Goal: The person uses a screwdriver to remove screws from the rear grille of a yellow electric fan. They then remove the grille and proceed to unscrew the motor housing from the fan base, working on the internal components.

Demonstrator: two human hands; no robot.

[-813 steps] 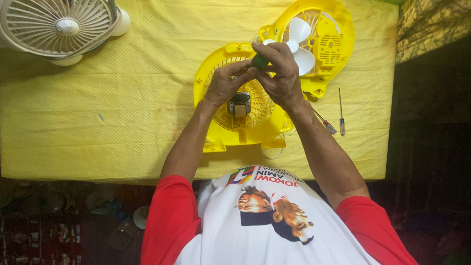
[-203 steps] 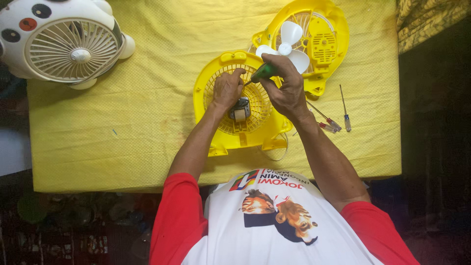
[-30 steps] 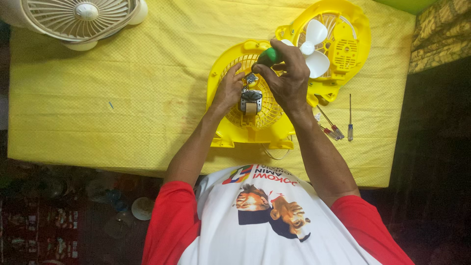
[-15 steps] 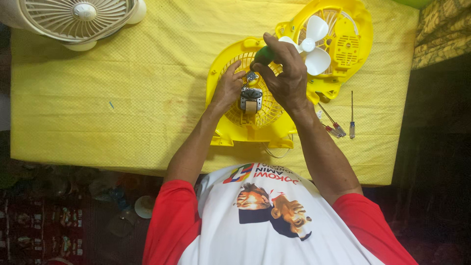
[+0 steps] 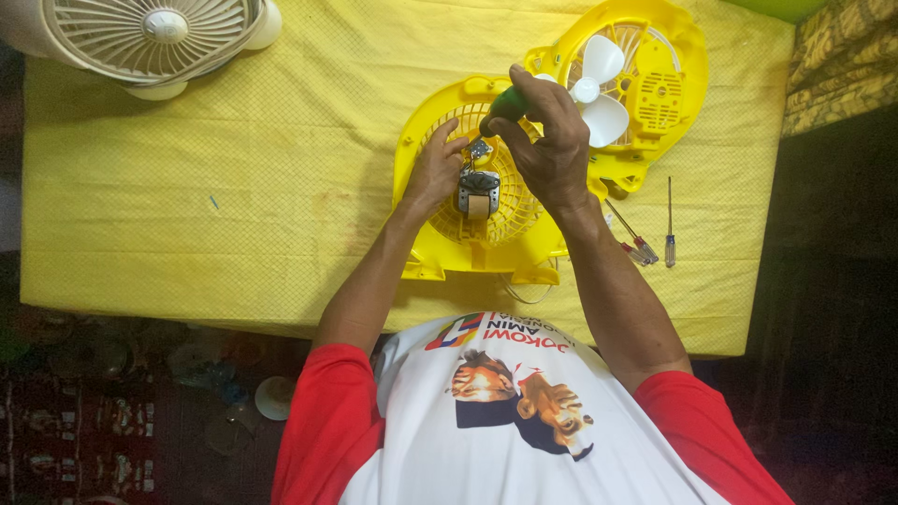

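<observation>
Still | right hand (image 5: 552, 140) fingers grip green screwdriver (image 5: 505, 105) | left hand (image 5: 432, 173) fingers steady motor (image 5: 478, 192)

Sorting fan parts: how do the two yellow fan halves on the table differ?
The near yellow housing carries a metal motor and sits under both hands; the far yellow housing carries white blades and lies untouched. Both are yellow grilled shells lying flat.
</observation>
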